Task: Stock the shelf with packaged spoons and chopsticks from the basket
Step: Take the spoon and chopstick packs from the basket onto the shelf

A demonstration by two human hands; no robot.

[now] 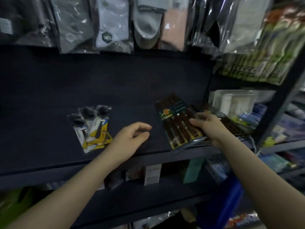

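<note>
Shelf [49,96], dark board: I log spoon packs [92,126] lying left-centre, small overlapping pile. Chopstick pack [178,119] at right, tilted, low end over front edge, not yet flat; more chopstick packs [234,128] behind it. Right hand [206,124]: fingers curled round that pack's right edge. Left hand [132,138]: loosely curled, holds nothing, hovers between piles. Basket: not visible, so remainder unknown. My judgement: stocking partway.
</note>
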